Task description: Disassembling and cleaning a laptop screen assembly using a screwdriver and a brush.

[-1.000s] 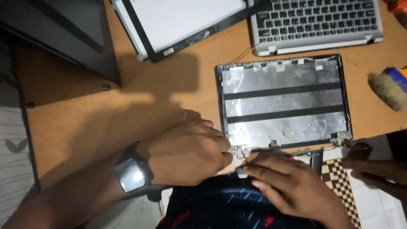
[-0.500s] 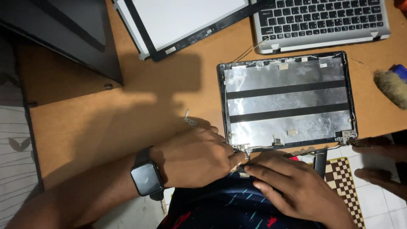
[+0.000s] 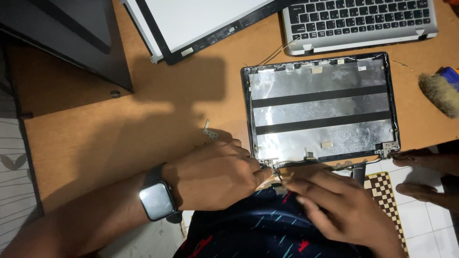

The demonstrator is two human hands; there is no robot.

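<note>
A laptop lid back cover [image 3: 321,107], lined with silver foil and two black strips, lies inside up on the wooden table [image 3: 119,138]. My left hand [image 3: 217,174], with a smartwatch on its wrist, rests at the cover's near left corner, its fingertips pinched at the hinge and cable [image 3: 268,165] there. My right hand [image 3: 334,210] lies just below the cover's near edge, fingers curled toward the same hinge cable. What the fingers of each hand grip is too small to tell.
A detached screen panel [image 3: 201,21] lies at the back middle, a laptop keyboard base [image 3: 358,21] at the back right, a dark lid [image 3: 67,33] at the back left. A brush [image 3: 440,93] sits at the right edge. A small metal bracket [image 3: 209,131] lies near my left hand.
The view has shifted slightly. My hands stay at the cover's near left hinge, with my right hand's fingers moved a little closer to it.
</note>
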